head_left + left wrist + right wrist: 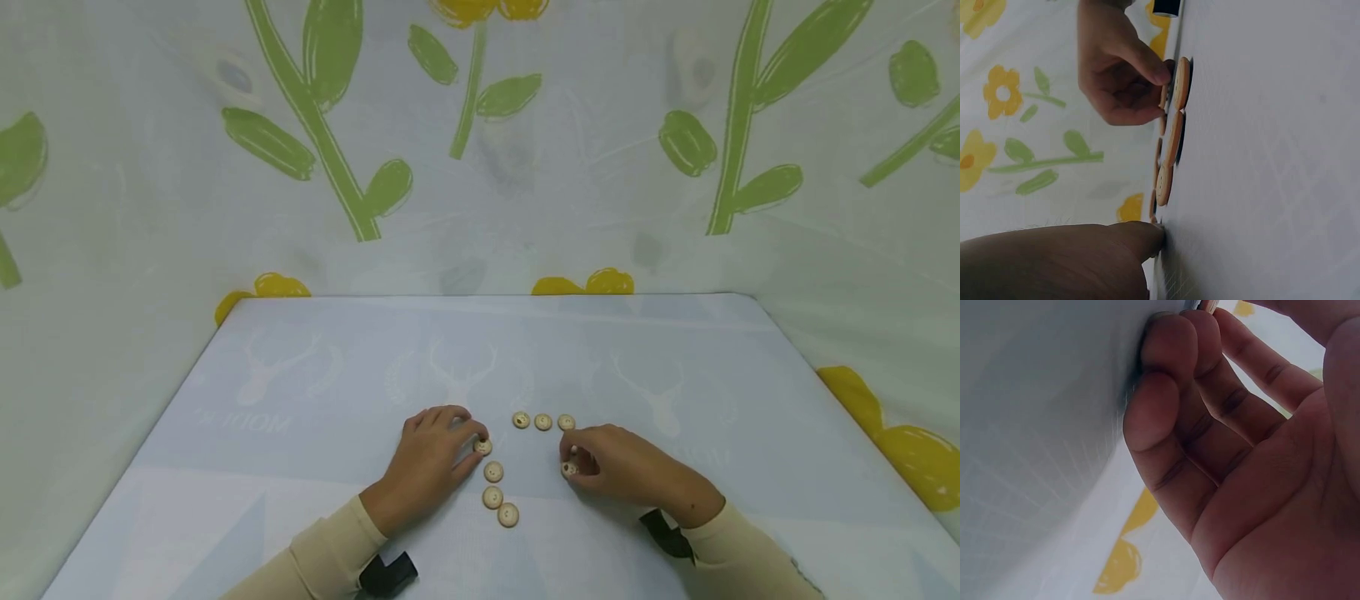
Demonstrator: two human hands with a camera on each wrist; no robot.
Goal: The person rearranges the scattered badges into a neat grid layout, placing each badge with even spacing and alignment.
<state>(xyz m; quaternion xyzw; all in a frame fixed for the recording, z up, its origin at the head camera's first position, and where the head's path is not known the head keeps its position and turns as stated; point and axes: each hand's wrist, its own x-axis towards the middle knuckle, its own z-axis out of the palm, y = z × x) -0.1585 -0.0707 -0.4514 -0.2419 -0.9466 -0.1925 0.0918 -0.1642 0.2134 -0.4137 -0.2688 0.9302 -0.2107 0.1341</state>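
Observation:
My left hand [429, 457] has its thumb and index finger on opposite sides of a round wooden button [483, 447], pinching it at the tabletop. Below that, three more buttons [492, 497] run in a short, slightly crooked column. Between the thumb and fingers of my right hand [626, 467] is another wooden button [570, 469], tilted and partly hidden. Just beyond its knuckles lies a row of three buttons [543, 422]. Seen from the left wrist, the column buttons [1175, 134] appear edge-on. In the right wrist view, curled fingers [1169, 347] hide most of the work.
A pale table [300, 508] with faint deer-head prints carries everything. Behind it hangs a white cloth [570, 200] with green stems and yellow flowers. Black wrist devices [387, 575] sit below both forearms, close to the tabletop.

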